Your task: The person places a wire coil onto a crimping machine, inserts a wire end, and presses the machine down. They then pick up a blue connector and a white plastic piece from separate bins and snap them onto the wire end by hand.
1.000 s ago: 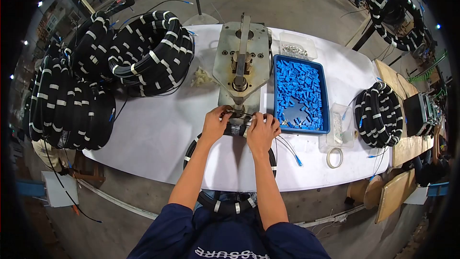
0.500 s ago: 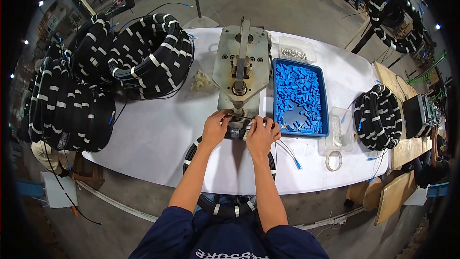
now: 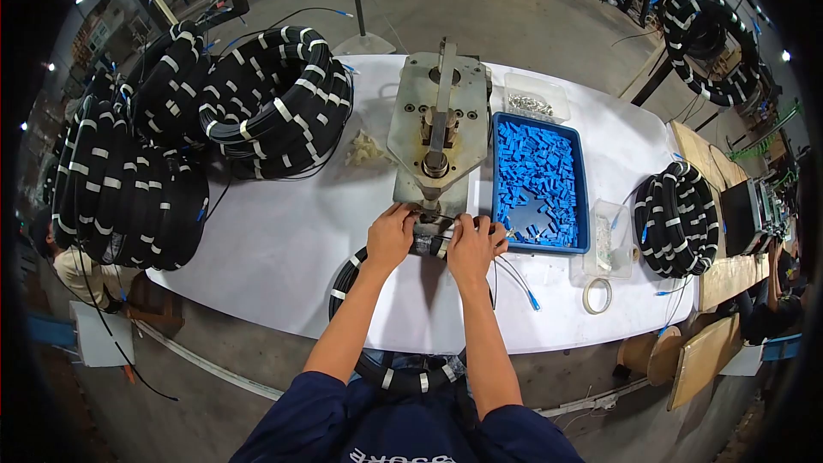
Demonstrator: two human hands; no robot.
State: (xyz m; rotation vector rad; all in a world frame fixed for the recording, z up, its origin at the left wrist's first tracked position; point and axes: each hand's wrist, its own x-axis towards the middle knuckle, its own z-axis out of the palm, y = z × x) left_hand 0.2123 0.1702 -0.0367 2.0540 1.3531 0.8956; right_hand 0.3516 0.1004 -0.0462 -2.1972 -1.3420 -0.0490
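Observation:
A metal bench press [image 3: 411, 133] stands in front of me, its narrow punch pointing down at the base. My left hand [image 3: 390, 238] pinches a thin black cable [image 3: 441, 219] just left of the punch. On the other side my right hand [image 3: 470, 249] has its fingers closed on the same cable. The cable runs beneath the punch tip; the exact contact there is hidden. Below my wrists a coil of black cable [image 3: 343, 279] with white tape bands hangs over the table edge toward my lap. Blue-tipped cable ends [image 3: 533, 298] lie right of my right hand.
A blue tray [image 3: 585, 206] of small blue connectors sits right of the press, near clear boxes [image 3: 623, 244] of small parts and a tape roll [image 3: 597, 296]. Taped cable coils [image 3: 283, 111] crowd the left; another coil [image 3: 677, 219] lies right. Other people work at both edges.
The view has shifted slightly, so the table and press appear a little lower. Both hands stay at the punch with the cable; their grip looks nearly the same.

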